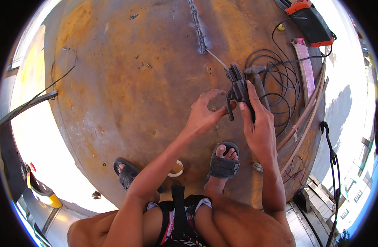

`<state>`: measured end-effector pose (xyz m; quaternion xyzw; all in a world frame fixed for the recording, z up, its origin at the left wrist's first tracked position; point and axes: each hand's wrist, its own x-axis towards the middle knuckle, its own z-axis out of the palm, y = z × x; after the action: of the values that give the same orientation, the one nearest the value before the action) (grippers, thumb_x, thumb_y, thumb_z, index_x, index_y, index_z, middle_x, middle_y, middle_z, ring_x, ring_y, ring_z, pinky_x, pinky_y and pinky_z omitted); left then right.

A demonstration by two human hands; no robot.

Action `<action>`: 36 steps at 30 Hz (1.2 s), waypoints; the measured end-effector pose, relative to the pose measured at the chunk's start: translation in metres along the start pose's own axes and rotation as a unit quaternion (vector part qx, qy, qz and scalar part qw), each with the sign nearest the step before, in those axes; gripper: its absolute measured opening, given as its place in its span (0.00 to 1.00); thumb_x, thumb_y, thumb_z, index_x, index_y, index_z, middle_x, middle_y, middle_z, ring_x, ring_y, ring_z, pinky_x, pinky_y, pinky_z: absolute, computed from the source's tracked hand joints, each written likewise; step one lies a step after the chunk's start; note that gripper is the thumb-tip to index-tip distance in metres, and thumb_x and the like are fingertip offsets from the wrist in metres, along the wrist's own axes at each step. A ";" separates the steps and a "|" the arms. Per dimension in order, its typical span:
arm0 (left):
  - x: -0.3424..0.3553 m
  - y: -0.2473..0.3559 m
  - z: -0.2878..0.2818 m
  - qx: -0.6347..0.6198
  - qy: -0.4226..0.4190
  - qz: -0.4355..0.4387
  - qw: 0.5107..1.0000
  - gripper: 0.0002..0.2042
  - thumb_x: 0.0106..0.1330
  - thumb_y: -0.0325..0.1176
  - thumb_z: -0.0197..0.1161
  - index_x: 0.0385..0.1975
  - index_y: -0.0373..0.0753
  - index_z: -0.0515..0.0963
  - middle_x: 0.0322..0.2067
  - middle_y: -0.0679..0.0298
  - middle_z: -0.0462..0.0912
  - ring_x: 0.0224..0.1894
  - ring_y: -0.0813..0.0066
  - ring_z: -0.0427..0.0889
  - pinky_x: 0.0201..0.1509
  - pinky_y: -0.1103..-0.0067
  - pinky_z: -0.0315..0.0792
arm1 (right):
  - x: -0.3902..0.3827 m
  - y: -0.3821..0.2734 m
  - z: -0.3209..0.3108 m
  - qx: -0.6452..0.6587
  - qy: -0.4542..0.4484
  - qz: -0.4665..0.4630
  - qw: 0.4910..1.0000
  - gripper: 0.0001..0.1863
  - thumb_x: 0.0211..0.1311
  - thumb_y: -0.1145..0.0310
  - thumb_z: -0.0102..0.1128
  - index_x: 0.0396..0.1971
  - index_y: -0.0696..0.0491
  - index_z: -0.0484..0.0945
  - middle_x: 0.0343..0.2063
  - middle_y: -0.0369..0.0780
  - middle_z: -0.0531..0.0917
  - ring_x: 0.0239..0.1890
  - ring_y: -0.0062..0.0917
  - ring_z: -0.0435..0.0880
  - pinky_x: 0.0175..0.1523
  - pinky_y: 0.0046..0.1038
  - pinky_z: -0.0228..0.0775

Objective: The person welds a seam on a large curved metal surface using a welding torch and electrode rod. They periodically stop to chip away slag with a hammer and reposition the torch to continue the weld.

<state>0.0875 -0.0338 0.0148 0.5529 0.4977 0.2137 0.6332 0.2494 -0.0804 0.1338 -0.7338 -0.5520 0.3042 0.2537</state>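
Observation:
I crouch on a big rusty curved steel surface (127, 82). My right hand (258, 123) grips a dark welding electrode holder (237, 88), whose thin rod (217, 58) points up-left to the lower end of a weld seam (198, 29). My left hand (205, 113) rests just left of the holder, fingers spread, thumb touching its lower jaw, palm on the steel. My sandalled feet (224, 162) stand below the hands.
Coiled black cables (281, 82) and a chipping hammer (258, 80) lie right of the holder. An orange and black tool case (312, 22) sits at the top right. Wooden sticks (304, 119) lie along the right edge. A small white ring (176, 168) rests between my feet.

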 end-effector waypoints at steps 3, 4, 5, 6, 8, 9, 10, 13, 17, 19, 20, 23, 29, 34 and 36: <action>-0.002 0.002 0.000 0.010 0.009 -0.003 1.000 0.38 0.61 0.64 0.76 0.63 0.41 0.83 0.68 0.51 0.80 0.76 0.52 0.71 0.79 0.59 0.65 | 0.000 0.011 0.005 0.022 0.021 -0.026 0.999 0.28 0.82 0.66 0.59 0.76 0.55 0.69 0.45 0.54 0.88 0.40 0.46 0.89 0.49 0.38 0.79; -0.003 0.003 -0.001 0.015 0.014 -0.006 1.000 0.38 0.61 0.64 0.76 0.64 0.41 0.83 0.68 0.51 0.80 0.76 0.52 0.71 0.79 0.59 0.65 | 0.002 0.013 0.006 0.032 0.032 -0.040 0.998 0.28 0.82 0.65 0.59 0.77 0.55 0.69 0.44 0.52 0.89 0.37 0.42 0.90 0.47 0.37 0.80; 0.001 0.004 -0.004 -0.028 -0.017 -0.014 0.999 0.40 0.61 0.67 0.75 0.64 0.41 0.82 0.69 0.50 0.79 0.77 0.52 0.70 0.80 0.59 0.63 | 0.001 0.012 0.001 0.127 0.014 0.045 0.991 0.28 0.83 0.65 0.58 0.77 0.55 0.69 0.43 0.49 0.88 0.34 0.36 0.88 0.44 0.34 0.79; -0.002 0.005 -0.004 -0.006 -0.007 -0.015 1.000 0.40 0.63 0.66 0.74 0.64 0.38 0.82 0.69 0.47 0.79 0.77 0.51 0.71 0.80 0.59 0.62 | 0.000 0.009 -0.006 0.219 -0.005 0.129 0.967 0.28 0.84 0.64 0.58 0.77 0.55 0.69 0.41 0.46 0.88 0.31 0.30 0.86 0.41 0.31 0.78; -0.003 0.010 -0.002 0.016 -0.002 -0.009 1.000 0.40 0.65 0.66 0.73 0.64 0.35 0.82 0.69 0.44 0.78 0.77 0.49 0.71 0.80 0.59 0.61 | -0.004 0.007 -0.010 0.324 0.007 0.189 0.927 0.28 0.85 0.62 0.56 0.77 0.56 0.69 0.36 0.37 0.84 0.24 0.12 0.75 0.31 0.22 0.70; -0.004 0.010 -0.001 0.017 -0.001 -0.006 1.000 0.40 0.65 0.65 0.73 0.64 0.35 0.82 0.69 0.44 0.79 0.76 0.49 0.71 0.80 0.59 0.61 | -0.004 0.005 -0.011 0.256 0.015 0.174 0.951 0.28 0.85 0.62 0.56 0.77 0.56 0.69 0.37 0.39 0.85 0.26 0.15 0.78 0.33 0.23 0.72; -0.005 0.010 -0.002 0.019 0.003 -0.004 1.000 0.39 0.65 0.65 0.73 0.64 0.35 0.82 0.69 0.44 0.79 0.76 0.49 0.72 0.80 0.59 0.61 | -0.002 0.002 -0.011 0.189 0.021 0.157 0.969 0.28 0.84 0.63 0.57 0.77 0.56 0.68 0.38 0.41 0.87 0.27 0.18 0.81 0.35 0.25 0.74; -0.003 0.007 -0.001 0.013 -0.002 -0.007 1.000 0.41 0.62 0.67 0.74 0.64 0.39 0.82 0.69 0.47 0.78 0.77 0.51 0.70 0.80 0.58 0.61 | -0.003 0.009 -0.008 0.065 0.026 0.077 0.995 0.28 0.83 0.64 0.58 0.77 0.56 0.68 0.42 0.48 0.89 0.34 0.31 0.88 0.44 0.31 0.78; -0.001 0.002 -0.001 0.007 -0.004 0.000 1.000 0.39 0.61 0.65 0.75 0.64 0.42 0.82 0.69 0.50 0.79 0.77 0.52 0.69 0.80 0.58 0.61 | -0.006 0.008 -0.004 0.037 0.014 0.012 0.999 0.28 0.82 0.67 0.59 0.76 0.57 0.68 0.47 0.57 0.88 0.47 0.47 0.90 0.54 0.37 0.78; -0.002 0.003 -0.001 0.006 -0.001 -0.003 1.000 0.38 0.61 0.63 0.76 0.64 0.42 0.83 0.69 0.51 0.79 0.77 0.52 0.70 0.80 0.58 0.62 | -0.006 0.010 0.000 0.038 0.015 -0.003 0.999 0.28 0.82 0.68 0.59 0.76 0.57 0.68 0.47 0.56 0.88 0.46 0.48 0.90 0.54 0.37 0.78; -0.003 0.004 -0.001 0.006 0.000 -0.004 1.000 0.37 0.61 0.62 0.76 0.64 0.42 0.83 0.68 0.51 0.80 0.76 0.52 0.71 0.79 0.58 0.63 | -0.005 0.011 0.002 0.039 0.016 -0.011 0.999 0.28 0.82 0.68 0.59 0.76 0.57 0.68 0.47 0.56 0.88 0.46 0.49 0.90 0.54 0.36 0.78; -0.002 0.004 -0.001 -0.006 -0.001 -0.011 1.000 0.36 0.61 0.61 0.77 0.63 0.42 0.83 0.68 0.50 0.80 0.76 0.51 0.72 0.79 0.59 0.65 | -0.004 0.007 0.001 0.041 0.007 0.006 0.999 0.28 0.82 0.68 0.59 0.76 0.57 0.68 0.47 0.56 0.88 0.47 0.49 0.89 0.54 0.37 0.78; 0.001 0.002 -0.001 -0.020 -0.009 -0.014 1.000 0.36 0.61 0.59 0.78 0.64 0.42 0.83 0.69 0.49 0.79 0.76 0.51 0.72 0.78 0.60 0.66 | -0.003 0.010 0.002 0.042 0.008 -0.006 0.999 0.28 0.82 0.68 0.58 0.76 0.57 0.68 0.48 0.56 0.88 0.47 0.49 0.89 0.54 0.38 0.78; -0.002 0.003 -0.001 0.016 0.016 0.014 1.000 0.34 0.66 0.57 0.75 0.62 0.34 0.82 0.64 0.49 0.84 0.71 0.55 0.78 0.77 0.63 0.66 | -0.002 0.008 0.002 0.035 0.002 0.004 0.999 0.28 0.82 0.68 0.58 0.76 0.57 0.68 0.48 0.56 0.88 0.47 0.50 0.89 0.55 0.38 0.78; -0.003 0.003 -0.001 0.010 0.011 0.014 1.000 0.34 0.66 0.57 0.74 0.62 0.34 0.82 0.64 0.50 0.84 0.71 0.56 0.78 0.77 0.63 0.66 | -0.002 0.009 0.002 0.034 0.002 0.002 0.999 0.28 0.82 0.68 0.58 0.76 0.58 0.68 0.48 0.56 0.88 0.48 0.50 0.89 0.55 0.39 0.78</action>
<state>0.0861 -0.0342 0.0188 0.5638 0.4985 0.2235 0.6194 0.2528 -0.0848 0.1264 -0.7265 -0.5395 0.3216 0.2789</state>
